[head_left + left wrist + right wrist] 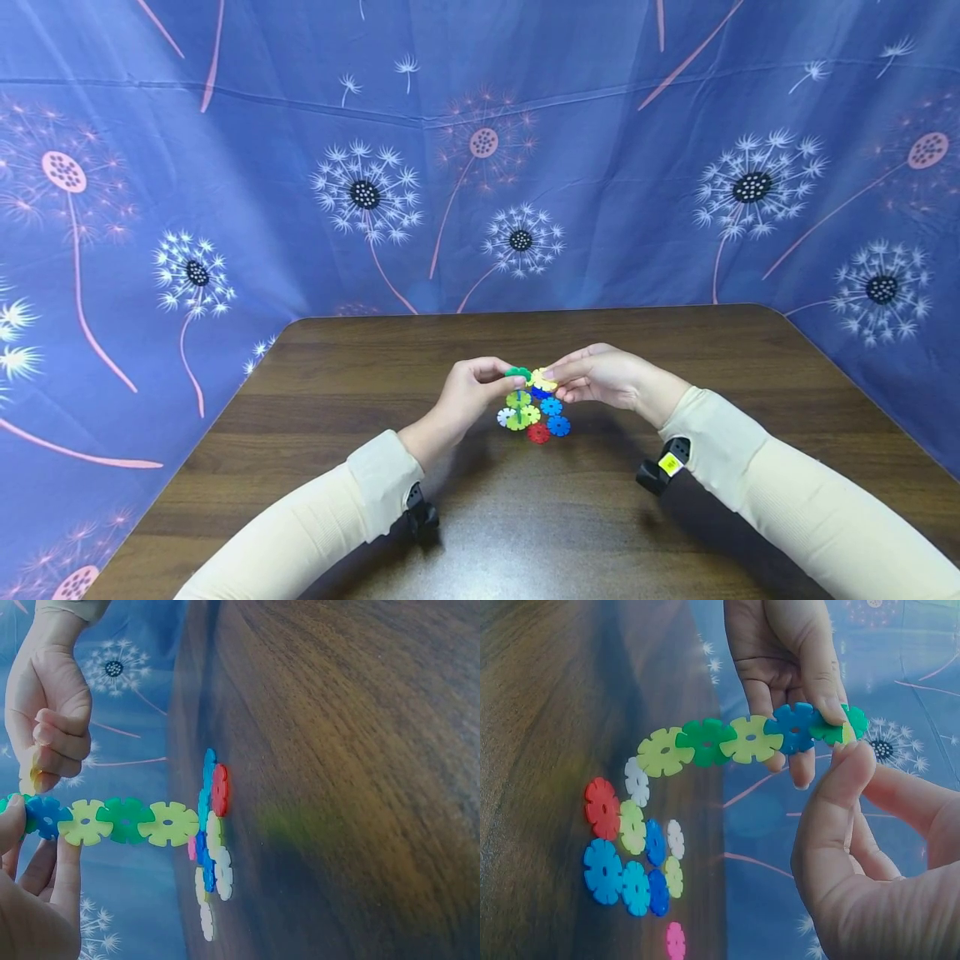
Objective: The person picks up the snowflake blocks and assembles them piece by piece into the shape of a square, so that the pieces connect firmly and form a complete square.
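A flat cluster of coloured snowflake discs (537,422) lies on the brown table (750,375). A chain of lime, green and blue discs (124,820) stands up from it. My left hand (507,384) pinches the chain's top end, thumb and finger on its blue and green discs (810,726). My right hand (553,380) pinches a yellow disc (543,382) right against that top end. In the left wrist view the yellow disc (30,777) sits between the right hand's curled fingers (56,739). The right wrist view shows the cluster (634,851) in red, blue, lime and white.
A single pink disc (675,941) shows at the cluster's edge. A blue cloth with dandelion prints (480,167) hangs behind and on both sides of the table. A small camera (663,468) is strapped to each wrist.
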Demonstrator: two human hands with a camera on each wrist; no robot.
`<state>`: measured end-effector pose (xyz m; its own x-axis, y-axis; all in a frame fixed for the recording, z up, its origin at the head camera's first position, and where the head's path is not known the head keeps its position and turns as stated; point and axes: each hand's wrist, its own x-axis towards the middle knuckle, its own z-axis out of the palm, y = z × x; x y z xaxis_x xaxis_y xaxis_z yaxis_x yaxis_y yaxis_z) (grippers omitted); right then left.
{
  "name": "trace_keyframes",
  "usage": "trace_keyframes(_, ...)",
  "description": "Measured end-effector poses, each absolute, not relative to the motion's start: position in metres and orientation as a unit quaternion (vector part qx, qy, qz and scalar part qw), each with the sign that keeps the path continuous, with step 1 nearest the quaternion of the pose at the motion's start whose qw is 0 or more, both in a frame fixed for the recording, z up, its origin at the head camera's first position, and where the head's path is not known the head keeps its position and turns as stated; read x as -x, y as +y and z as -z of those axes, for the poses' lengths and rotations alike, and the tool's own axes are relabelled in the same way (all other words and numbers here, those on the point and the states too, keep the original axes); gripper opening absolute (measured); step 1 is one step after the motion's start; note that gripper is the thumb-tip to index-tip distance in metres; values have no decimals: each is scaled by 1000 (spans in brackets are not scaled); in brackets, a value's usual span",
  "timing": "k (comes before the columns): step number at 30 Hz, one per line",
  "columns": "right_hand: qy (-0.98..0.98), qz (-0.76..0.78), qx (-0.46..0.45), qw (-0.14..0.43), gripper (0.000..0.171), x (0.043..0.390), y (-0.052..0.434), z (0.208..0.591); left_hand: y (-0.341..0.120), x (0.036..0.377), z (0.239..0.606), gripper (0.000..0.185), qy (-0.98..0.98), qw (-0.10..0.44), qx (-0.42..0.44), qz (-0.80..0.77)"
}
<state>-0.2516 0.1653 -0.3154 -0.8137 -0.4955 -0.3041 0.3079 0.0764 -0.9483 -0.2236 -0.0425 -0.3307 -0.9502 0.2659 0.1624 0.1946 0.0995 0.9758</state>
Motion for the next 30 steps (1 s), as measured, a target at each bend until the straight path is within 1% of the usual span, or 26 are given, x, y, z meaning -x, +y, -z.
trace_keyframes(9, 674, 667, 82, 309, 19, 250, 161, 311, -41, 224, 330, 17, 739, 36, -163, -652)
trace_keyframes(19, 694, 648, 71, 307, 10, 252, 157, 306, -40, 222, 328, 20, 731, 65, -147, -663)
trace_keyframes(26, 683, 651, 72, 323, 10, 254, 157, 308, -42, 235, 346, 20, 735, 64, -160, -656)
trace_keyframes(30, 674, 657, 73, 331, 14, 256, 158, 309, -43, 238, 350, 21, 750, 45, -188, -632)
